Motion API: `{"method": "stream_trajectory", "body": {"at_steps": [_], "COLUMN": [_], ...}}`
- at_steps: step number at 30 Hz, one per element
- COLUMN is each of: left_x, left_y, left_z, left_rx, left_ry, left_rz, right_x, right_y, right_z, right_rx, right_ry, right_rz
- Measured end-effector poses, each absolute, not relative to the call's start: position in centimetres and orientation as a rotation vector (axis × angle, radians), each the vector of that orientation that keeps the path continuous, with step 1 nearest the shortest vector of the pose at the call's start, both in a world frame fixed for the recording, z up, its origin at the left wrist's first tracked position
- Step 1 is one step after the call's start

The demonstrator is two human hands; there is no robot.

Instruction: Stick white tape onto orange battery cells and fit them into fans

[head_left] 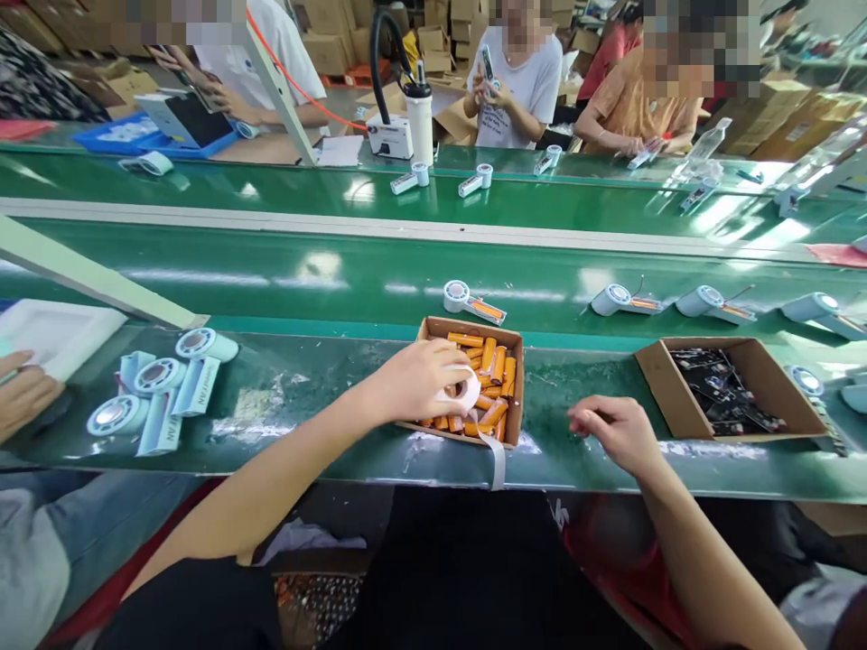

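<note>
The left hand (426,381) is clamped on a roll of white tape (472,394), held over a cardboard box (516,384) of orange batteries (498,365). Hand and roll cover part of the batteries. Below and right of this hand, a loose strip of tape (498,462) hangs across the box's near rim to the edge of the green table (271,384).

The right hand (619,431) is apart from that box, over bare table to its right. Its fingers are curled; whether the tips meet or pinch anything, I cannot tell.

Right of the right hand stands another cardboard box (654,386), holding dark small parts (722,384). Just beyond the battery box from the left hand lies a pale blue handheld fan (457,296), an orange battery in its handle. More fans (704,300) lie in a row beyond the right hand.

Well left of the left hand, fans (159,376) lie heaped together; past them is another person's hand (27,394). A pale slanting beam (101,280) rises beyond that heap. Farthest from both hands, people (516,77) work across the table.
</note>
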State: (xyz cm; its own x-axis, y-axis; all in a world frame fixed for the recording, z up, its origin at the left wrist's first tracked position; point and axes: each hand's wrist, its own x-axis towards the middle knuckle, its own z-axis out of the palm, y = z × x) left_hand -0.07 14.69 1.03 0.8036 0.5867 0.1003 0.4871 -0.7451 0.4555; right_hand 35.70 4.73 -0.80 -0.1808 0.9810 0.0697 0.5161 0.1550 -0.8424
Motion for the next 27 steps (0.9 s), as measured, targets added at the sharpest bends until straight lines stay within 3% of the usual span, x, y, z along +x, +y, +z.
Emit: {"method": "stream_trajectory", "body": {"at_steps": [9,14,17,20,27], "left_x": [0.2,-2.2,-4.2,-5.0,-2.8], "left_y": [11.2,8.1,5.2,2.6,0.0], "left_z": [2.3,1.7,-0.6,-2.6,-2.5], "left_rx": [2.211,1.879,1.460,1.159,1.181], "left_ry": [1.315,1.341,1.393,1.352,1.451], "left_rz": [0.325,0.902,1.346,1.502,1.317], "right_x": [24.7,24.5,25.2,24.9,22.5], "right_y": [3.3,2.1,0.7,1.1,8.9], "right_z": [-0.9,-1.0,-0.4,0.2,-0.3], "right_rx": [-1.437,-1.325,-1.005,-0.685,-1.449], "right_ry": [-2.235,-2.231,-2.347,-2.536,-2.606], "right_rz": [0.558,0.517,0.674,0.817,0.349]}}
